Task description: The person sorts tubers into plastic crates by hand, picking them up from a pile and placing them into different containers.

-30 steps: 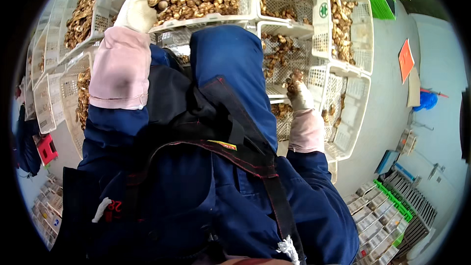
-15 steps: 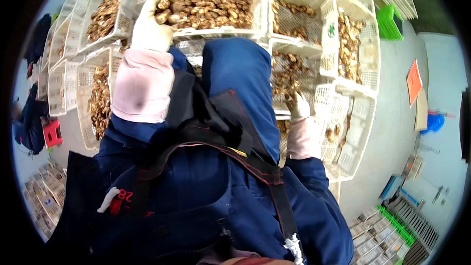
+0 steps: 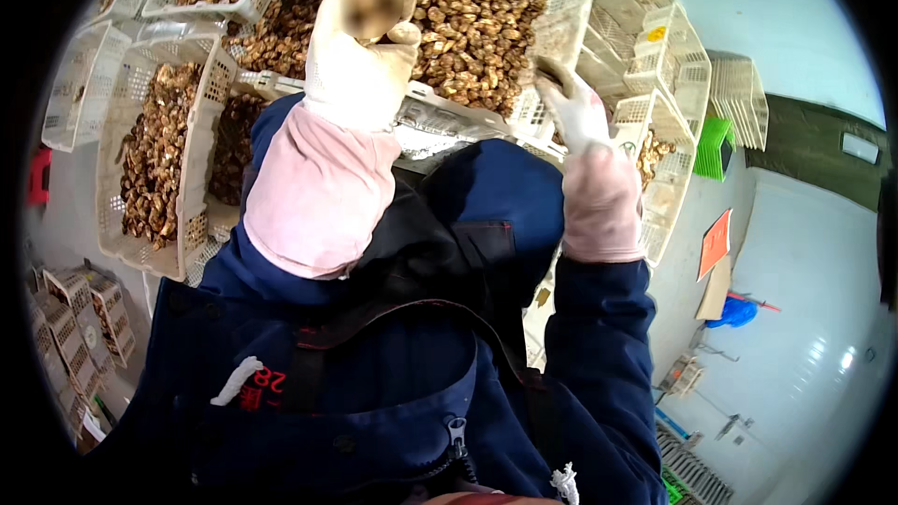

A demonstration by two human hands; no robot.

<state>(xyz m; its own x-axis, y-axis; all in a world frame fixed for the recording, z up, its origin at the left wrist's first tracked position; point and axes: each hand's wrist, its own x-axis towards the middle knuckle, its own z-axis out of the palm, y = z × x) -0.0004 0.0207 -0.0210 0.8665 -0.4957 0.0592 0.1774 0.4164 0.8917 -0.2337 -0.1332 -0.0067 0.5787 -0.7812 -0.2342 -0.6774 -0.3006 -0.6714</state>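
My left hand [image 3: 358,70], in a pale glove with a pink cuff, is closed around a brown mushroom [image 3: 370,2]; its outline is blurred. It hangs over the boundary between two white plastic crates of brown mushrooms. The large heap [image 3: 472,23] lies just right of it, in a crate [image 3: 569,0]. At that crate's near right corner, my gloved right hand [image 3: 578,110] has its fingers stretched out and slightly apart, with darkened fingertips. Nothing shows between them. Darker mushrooms [image 3: 285,33] lie left of my left hand.
At left a crate [image 3: 108,178] holds a long heap of mushrooms. Smaller partly filled crates [image 3: 669,126] stand on the right. Beyond them are stacked white crates [image 3: 739,98], a green crate [image 3: 715,148] and an orange sheet [image 3: 715,243]. My knees are close to the front crates.
My view has turned to the right. My right hand has left the small crate at the right and moved up to the large crate. My left hand stays raised, holding a mushroom.
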